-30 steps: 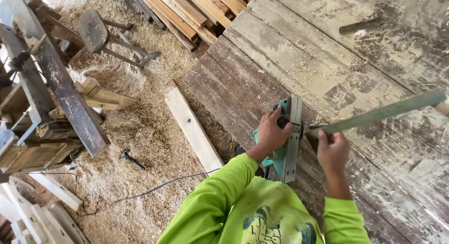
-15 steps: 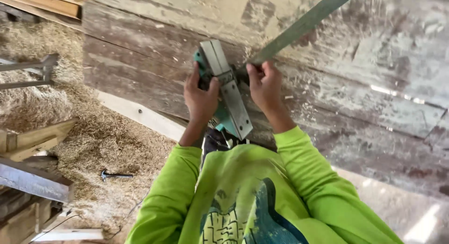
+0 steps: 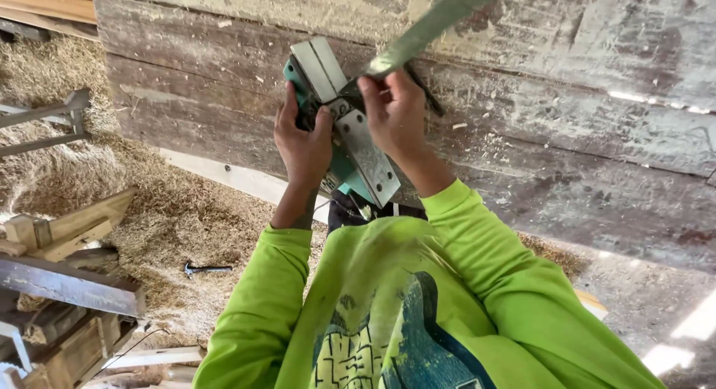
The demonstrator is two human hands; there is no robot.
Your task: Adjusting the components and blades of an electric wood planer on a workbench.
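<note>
A green-bodied electric hand planer with a flat grey metal sole plate (image 3: 350,128) is held up with its sole facing the camera, in front of a wide workbench of weathered grey wooden planks (image 3: 567,158) dusted with shavings. It sits between the person's two hands, just above the chest of a bright lime-green long-sleeved shirt (image 3: 418,299).

The left hand (image 3: 302,139) is wrapped around the green body at the planer's left side, fingers curled over the housing — a firm grasp on the tool. The right hand (image 3: 394,113) is at the middle of the sole, where the plate is split; its fingertips pinch together there, right at the near end of a long, flat, pale green metal strip (image 3: 436,20) that slants up and to the right out of the top edge of the view. Whether the fingers close on the strip itself or on a small part of the planer cannot be told.

Beyond the bench, the floor to the left is thick with tan sawdust and shavings (image 3: 179,217). A small dark hammer (image 3: 205,269) lies on it, well apart from the hands. A pale wooden board (image 3: 239,179) lies along the foot of the bench, and rough timber offcuts (image 3: 74,232) are stacked at the left edge.
</note>
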